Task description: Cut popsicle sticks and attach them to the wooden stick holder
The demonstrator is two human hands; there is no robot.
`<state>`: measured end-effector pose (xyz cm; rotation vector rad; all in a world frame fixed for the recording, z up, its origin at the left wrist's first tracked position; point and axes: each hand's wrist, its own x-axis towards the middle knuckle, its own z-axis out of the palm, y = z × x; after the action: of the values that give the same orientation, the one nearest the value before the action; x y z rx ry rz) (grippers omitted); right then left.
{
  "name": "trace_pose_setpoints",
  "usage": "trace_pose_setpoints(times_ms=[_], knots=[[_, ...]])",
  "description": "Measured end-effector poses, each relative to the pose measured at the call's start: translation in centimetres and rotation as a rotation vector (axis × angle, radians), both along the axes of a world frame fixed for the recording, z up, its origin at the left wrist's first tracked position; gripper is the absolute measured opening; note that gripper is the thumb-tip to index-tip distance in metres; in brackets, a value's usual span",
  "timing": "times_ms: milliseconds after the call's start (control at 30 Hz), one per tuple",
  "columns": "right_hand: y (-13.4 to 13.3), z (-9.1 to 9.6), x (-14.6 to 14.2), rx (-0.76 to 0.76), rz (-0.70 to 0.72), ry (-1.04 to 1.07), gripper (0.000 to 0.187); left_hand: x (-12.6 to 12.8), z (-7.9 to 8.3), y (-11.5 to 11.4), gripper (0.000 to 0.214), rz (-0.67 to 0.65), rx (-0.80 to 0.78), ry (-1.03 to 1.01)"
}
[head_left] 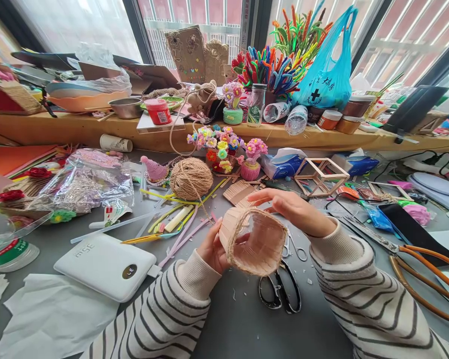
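My left hand is closed around the left side of a small basket made of flat wooden sticks, with braided twine along its rim. The basket is tilted so that its opening faces me. Above its upper right edge is my right hand, fingers stretched out and close to the rim; whether they touch it I cannot tell. Black-handled scissors lie on the table just below the basket. Partly behind it is a smaller silver pair of scissors.
A ball of twine sits beyond my left hand, near loose wooden sticks. A white power bank lies at left, orange-handled pliers at right. Behind are pipe-cleaner flowers, a wooden stick frame and a crowded shelf.
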<state>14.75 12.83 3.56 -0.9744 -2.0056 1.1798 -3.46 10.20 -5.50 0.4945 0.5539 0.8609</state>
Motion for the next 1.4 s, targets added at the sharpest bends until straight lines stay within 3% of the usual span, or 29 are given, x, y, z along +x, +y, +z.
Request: trace_pose_setpoints(times_ms=[100,233,300,400,467,667,867,1000,1100,1267,1400], knots=[[0.9,-1.1,-0.2,-0.128,-0.08,0.081,0.055,-0.2,0.7,-0.1,0.063,0.061,0.049,0.086],[1.3,-2.2,-0.6,-0.192,-0.147,0.158,0.038,-1.0,1.2,-0.7,0.058,0.184,0.141,0.29],[1.1,-2.2,-0.8,-0.221,-0.129,0.198,0.032,-1.7,1.5,-1.0,0.049,0.31,0.308,0.492],[0.7,-2.0,-1.2,-0.254,-0.083,0.244,0.026,-2.5,2.2,-1.3,0.035,0.47,0.725,0.783],[0.4,-1.8,-1.3,-0.254,-0.063,0.261,0.024,-2.9,2.8,-1.6,0.035,0.474,0.897,0.861],[-0.1,-1.3,-1.5,-0.23,-0.064,0.194,0.024,-3.3,3.5,-1.7,0.042,0.456,1.162,1.005],[-0.2,-1.6,-1.5,-0.245,-0.053,0.107,0.02,-3.0,2.9,-1.7,0.049,0.417,1.135,1.024],[0.0,-1.7,-1.1,-0.231,-0.034,0.078,0.021,-1.8,2.3,-2.2,0.057,0.511,1.115,0.975],[-0.1,-1.4,-0.8,-0.244,0.001,0.026,0.022,-0.9,1.6,-2.5,0.066,0.558,1.039,0.919],[-0.3,-0.7,-0.3,-0.311,0.027,-0.059,0.024,0.0,1.3,-2.8,0.073,0.539,0.75,0.737],[-0.3,-0.4,0.0,-0.336,0.066,-0.09,0.022,0.2,1.5,-2.9,0.068,0.519,0.73,0.751]])
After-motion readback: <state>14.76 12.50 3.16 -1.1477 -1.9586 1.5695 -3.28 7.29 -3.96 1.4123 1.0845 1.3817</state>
